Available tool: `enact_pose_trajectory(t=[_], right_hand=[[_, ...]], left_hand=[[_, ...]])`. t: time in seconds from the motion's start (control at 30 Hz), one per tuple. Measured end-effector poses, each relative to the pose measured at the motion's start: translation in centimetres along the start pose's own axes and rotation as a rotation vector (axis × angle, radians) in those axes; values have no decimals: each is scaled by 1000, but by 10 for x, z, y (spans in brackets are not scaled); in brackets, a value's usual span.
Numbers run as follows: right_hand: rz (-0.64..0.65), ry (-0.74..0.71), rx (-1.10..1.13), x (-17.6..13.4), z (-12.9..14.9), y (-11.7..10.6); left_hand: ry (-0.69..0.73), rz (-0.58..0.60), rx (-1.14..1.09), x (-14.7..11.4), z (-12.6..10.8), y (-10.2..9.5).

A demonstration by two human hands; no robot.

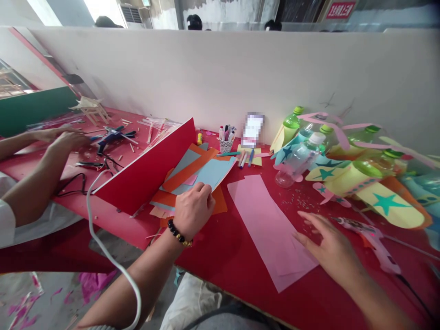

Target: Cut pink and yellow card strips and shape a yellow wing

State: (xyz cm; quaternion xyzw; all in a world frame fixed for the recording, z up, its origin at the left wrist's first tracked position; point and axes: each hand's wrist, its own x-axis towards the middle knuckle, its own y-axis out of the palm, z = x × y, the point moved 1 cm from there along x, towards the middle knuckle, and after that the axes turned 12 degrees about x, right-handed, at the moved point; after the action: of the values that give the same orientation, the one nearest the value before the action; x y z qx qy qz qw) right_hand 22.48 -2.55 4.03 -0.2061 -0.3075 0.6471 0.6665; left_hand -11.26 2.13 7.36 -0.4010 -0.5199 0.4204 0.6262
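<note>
My left hand (194,208), with a beaded bracelet at its wrist, is closed at the near edge of a light blue paper sheet (215,169). The sheet's right edge curves up off the pile; my fingertips are partly hidden. Under it lie orange paper strips (189,172) and other coloured sheets. My right hand (326,240) is open, its fingers apart, beside the right edge of a long pink paper sheet (259,220). A smaller pink piece overlaps that sheet. Right of this hand lies a pink hot glue gun (376,245).
Paper-decorated plastic bottles (364,178) crowd the right, near a clear bottle (300,160). Behind are a pen cup (226,143), markers (244,158) and a phone (252,130). A red divider (151,169) stands left; beyond it are a co-worker's hands (65,137). A white cable (103,243) hangs in front.
</note>
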Motion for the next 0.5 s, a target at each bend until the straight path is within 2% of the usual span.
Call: enact_pose_trajectory(t=[0.07, 0.13, 0.27, 0.4, 0.5], right_hand=[[64, -62, 83, 7, 29, 9], [209, -45, 195, 16, 60, 26], [450, 109, 527, 40, 104, 78], [497, 390, 863, 63, 119, 133], [494, 488, 998, 72, 122, 158]], left_hand=[[11, 1, -24, -3, -2, 3], [24, 2, -50, -5, -5, 7], [76, -19, -121, -8, -10, 13], [133, -19, -206, -8, -12, 16], [176, 16, -267, -8, -12, 16]])
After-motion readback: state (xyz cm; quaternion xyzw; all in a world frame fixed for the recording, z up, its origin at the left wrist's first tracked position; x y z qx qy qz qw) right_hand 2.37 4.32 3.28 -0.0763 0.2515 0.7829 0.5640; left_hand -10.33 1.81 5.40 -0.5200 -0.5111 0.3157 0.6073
